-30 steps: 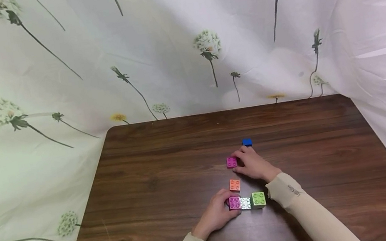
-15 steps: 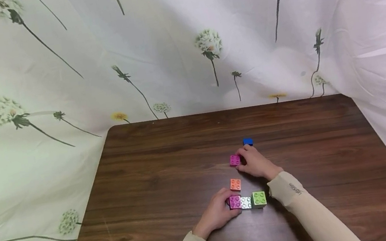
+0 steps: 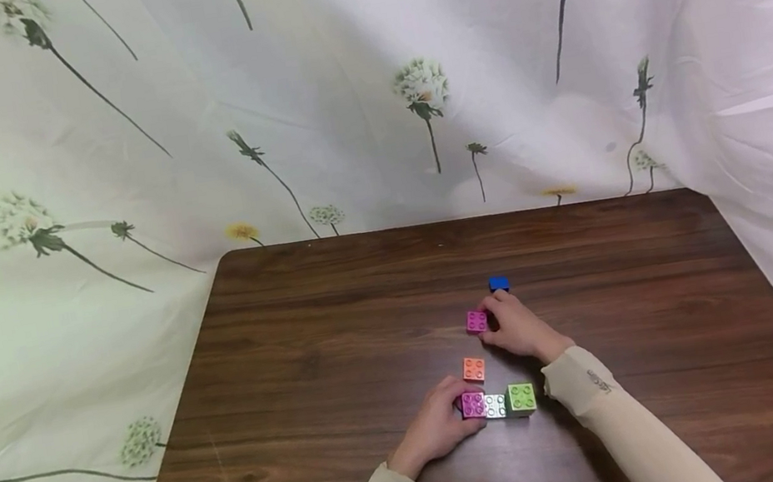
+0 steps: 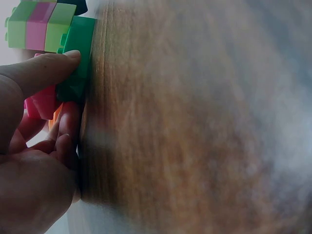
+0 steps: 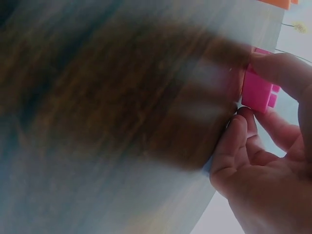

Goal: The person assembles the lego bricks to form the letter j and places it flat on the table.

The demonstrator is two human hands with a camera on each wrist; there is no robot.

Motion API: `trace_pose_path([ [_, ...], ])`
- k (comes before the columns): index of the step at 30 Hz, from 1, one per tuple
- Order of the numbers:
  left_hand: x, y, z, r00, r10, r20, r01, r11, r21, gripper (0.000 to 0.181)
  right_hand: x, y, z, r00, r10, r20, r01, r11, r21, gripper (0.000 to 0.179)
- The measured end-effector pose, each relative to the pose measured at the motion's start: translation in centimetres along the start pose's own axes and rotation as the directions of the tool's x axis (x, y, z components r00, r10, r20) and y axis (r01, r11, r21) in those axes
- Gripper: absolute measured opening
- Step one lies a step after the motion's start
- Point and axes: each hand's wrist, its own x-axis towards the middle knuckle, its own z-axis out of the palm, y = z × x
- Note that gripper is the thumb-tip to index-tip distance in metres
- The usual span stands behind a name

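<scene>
My left hand (image 3: 435, 427) grips the left end of a built row of toy building blocks. In the left wrist view its thumb presses a dark green block (image 4: 78, 61) at the bottom, with a pink block (image 4: 41, 102) standing on it. A white block (image 3: 495, 406) shows in the middle of the row, and a lime block (image 3: 521, 398) tops the right end. Farther back, my right hand (image 3: 521, 327) pinches a loose magenta block (image 3: 476, 322) between thumb and fingers, low at the tabletop. The right wrist view shows this magenta block (image 5: 257, 90) from the side, studs away from the table.
An orange block (image 3: 473, 369) lies just behind the built row. Beyond the right hand's fingers sits a blue block (image 3: 499, 284). The brown wooden table (image 3: 313, 354) ends at the back against a flower-printed white curtain (image 3: 351, 112).
My right hand has shifted the magenta block slightly to the right across the table. My left hand and the built row keep their place.
</scene>
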Motion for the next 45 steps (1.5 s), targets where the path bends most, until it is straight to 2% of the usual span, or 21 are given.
trace_pose_path([
  [13,0.0,0.0,0.1,1.0,0.002,-0.002,-0.002,1.0,-0.01,0.036,-0.9,0.1,-0.4,0.996,-0.081,-0.023,0.081,0.996,0.021,0.039],
  [21,0.1,0.0,0.1,1.0,0.0,-0.001,0.0,1.0,-0.015,0.037,-1.2,0.4,-0.6,0.995,-0.093,-0.035,0.095,0.994,0.063,0.037],
  [29,0.1,0.0,0.1,1.0,-0.005,-0.004,0.005,1.0,-0.015,0.036,-1.8,0.6,-1.3,0.991,-0.109,-0.08,0.118,0.986,0.121,0.04],
  [40,0.1,-0.1,0.2,1.0,-0.01,-0.006,0.01,1.0,-0.013,0.035,-2.9,0.1,-2.9,0.977,-0.14,-0.163,0.162,0.978,0.134,0.039],
  [45,0.1,-0.1,0.2,1.0,-0.015,-0.005,0.015,1.0,-0.013,0.035,-3.5,-0.3,-3.8,0.959,-0.163,-0.231,0.204,0.964,0.17,0.038],
])
